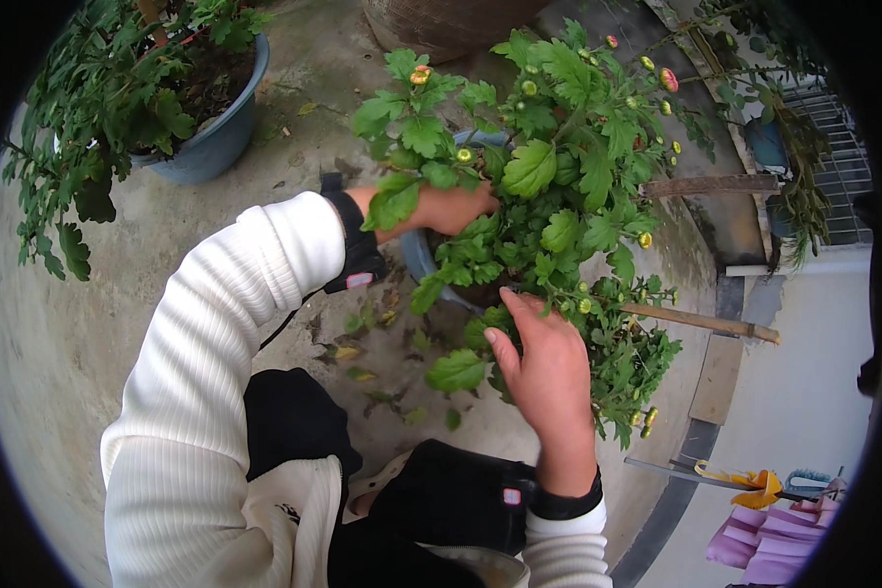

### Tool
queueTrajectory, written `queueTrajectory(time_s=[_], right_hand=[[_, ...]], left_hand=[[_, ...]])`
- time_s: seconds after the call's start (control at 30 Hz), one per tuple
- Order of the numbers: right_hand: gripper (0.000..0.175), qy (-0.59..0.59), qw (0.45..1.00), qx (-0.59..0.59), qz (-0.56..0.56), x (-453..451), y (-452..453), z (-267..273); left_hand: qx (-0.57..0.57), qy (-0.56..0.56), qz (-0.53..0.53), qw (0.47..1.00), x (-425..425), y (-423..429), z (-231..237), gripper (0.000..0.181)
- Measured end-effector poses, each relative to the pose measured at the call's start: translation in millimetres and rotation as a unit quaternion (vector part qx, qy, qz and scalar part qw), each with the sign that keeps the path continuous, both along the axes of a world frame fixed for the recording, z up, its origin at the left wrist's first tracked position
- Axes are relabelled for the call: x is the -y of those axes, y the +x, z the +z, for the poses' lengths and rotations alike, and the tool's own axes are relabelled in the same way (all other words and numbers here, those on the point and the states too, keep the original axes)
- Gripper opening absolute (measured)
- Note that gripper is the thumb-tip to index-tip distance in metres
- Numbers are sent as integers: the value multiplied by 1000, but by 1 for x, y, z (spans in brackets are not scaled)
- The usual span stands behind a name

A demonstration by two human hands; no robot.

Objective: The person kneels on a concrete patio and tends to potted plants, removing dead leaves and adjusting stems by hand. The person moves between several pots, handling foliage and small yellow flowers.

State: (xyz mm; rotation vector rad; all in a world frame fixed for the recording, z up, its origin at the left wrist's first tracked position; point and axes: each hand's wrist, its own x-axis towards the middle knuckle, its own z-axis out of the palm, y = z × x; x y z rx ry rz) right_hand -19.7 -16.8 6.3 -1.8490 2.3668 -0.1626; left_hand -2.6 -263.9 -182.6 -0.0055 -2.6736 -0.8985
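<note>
A leafy potted chrysanthemum [558,184] with yellow and pink buds spreads over a blue plastic pot [420,259] in front of me. My left hand [456,207] reaches in among its stems above the pot; leaves cover its fingertips, so what they touch is hidden. At the near edge of the foliage is my right hand [547,353], thumb and forefinger apart, its other fingers partly under leaves. I cannot tell whether it grips a stem. Both wrists wear black bands. Loose green and yellowed leaves [364,373] lie on the concrete between my arms.
Another blue pot [213,151] with a leafy plant stands at upper left. A large brown pot [448,26] is at the top. Wooden sticks [705,323] jut out to the right of the foliage. Purple cloth [772,536] and a yellow item [761,489] are at lower right.
</note>
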Motion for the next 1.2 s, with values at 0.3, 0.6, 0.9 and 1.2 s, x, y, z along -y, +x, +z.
queueTrajectory(time_s=[0.3, 0.6, 0.9, 1.2], right_hand=[[45, -1, 1000, 5, 6, -1, -2, -1], [45, -6, 1000, 2, 25, -1, -4, -5], [44, 4, 1000, -5, 18, 2, 2, -7], [46, 19, 1000, -7, 13, -1, 7, -5]], left_hand=[[214, -96, -9, 972, -25, -21, 33, 45], [152, -18, -77, 985, -17, -60, -5, 32], [86, 189, -108, 972, 1, 8, -9, 35], [161, 206, 152, 953, 57, 119, 13, 18]])
